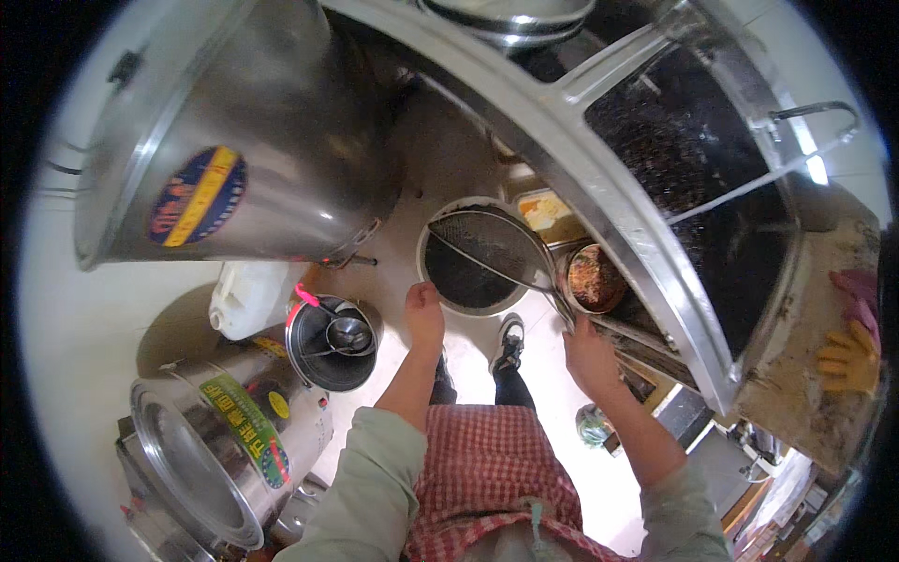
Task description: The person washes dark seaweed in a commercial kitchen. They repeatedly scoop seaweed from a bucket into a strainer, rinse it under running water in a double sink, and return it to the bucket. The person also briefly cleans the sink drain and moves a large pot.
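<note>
My right hand [593,358] grips the handle of a large round mesh strainer [484,242]. The strainer lies tilted across the mouth of a round pot [430,232]. The pot's inside looks dark; what it holds cannot be made out through the mesh. At the pot's near left rim is my left hand [425,312], with its fingers curled at the edge and partly hidden. Just right of the strainer's hoop stands a round container [597,277] of reddish-brown food. Behind that, a rectangular pan [546,211] holds something pale yellow and orange.
A tall steel barrel [295,154] rises at the upper left. Below it are a white plastic jug [242,295], a bucket [369,376] with a ladle [350,335], and a lidded steel pot [197,464]. A metal-framed stand [618,183] arches along the right. Yellow gloves [846,358] hang far right.
</note>
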A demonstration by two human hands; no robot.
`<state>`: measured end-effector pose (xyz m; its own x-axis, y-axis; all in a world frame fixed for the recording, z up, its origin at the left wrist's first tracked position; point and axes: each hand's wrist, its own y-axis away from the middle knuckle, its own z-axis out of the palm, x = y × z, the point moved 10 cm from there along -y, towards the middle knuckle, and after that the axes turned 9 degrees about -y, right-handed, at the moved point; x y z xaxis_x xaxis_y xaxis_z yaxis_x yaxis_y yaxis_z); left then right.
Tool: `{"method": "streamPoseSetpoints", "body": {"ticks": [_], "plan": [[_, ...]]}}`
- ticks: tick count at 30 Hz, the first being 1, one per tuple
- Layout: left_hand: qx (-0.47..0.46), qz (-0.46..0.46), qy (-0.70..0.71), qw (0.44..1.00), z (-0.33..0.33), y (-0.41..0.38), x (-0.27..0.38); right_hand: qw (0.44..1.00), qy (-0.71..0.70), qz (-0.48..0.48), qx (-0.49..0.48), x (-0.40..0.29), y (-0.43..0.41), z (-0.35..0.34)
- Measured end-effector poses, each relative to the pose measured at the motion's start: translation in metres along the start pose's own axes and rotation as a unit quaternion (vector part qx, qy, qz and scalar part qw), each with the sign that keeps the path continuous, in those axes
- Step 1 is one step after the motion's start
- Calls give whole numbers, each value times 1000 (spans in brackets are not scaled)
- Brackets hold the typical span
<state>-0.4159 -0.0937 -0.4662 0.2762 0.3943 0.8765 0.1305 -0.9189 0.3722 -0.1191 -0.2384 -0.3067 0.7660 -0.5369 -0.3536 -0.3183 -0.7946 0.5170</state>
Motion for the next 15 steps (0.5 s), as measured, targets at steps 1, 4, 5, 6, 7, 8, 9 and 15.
{"method": "streamPoseSetpoints", "body": {"ticks": [1, 4, 5, 6, 7, 8, 9, 15], "plan": [[-1, 32, -80, 996, 6, -12, -16, 998, 41, -33, 20, 4, -35, 30], [-39, 101, -270, 957, 52, -40, -51, 966, 167, -152, 123, 26, -146, 97], [-59, 112, -308, 943, 70, -53, -58, 963, 216, -132, 97, 26, -178, 115], [-80, 122, -345, 927, 88, -67, -72, 969, 212, -102, 71, 34, -204, 135], [-57, 135, -396, 907, 96, -83, -90, 974, 210, -76, 42, 45, -221, 158], [-38, 149, -445, 882, 106, -99, -108, 972, 199, -115, 39, 56, -230, 185], [-26, 165, -488, 857, 122, -111, -124, 970, 190, -146, 37, 79, -235, 213], [-47, -12, -374, 926, 156, -182, -204, 850, -311, 288, -312, 105, -223, 255]]}}
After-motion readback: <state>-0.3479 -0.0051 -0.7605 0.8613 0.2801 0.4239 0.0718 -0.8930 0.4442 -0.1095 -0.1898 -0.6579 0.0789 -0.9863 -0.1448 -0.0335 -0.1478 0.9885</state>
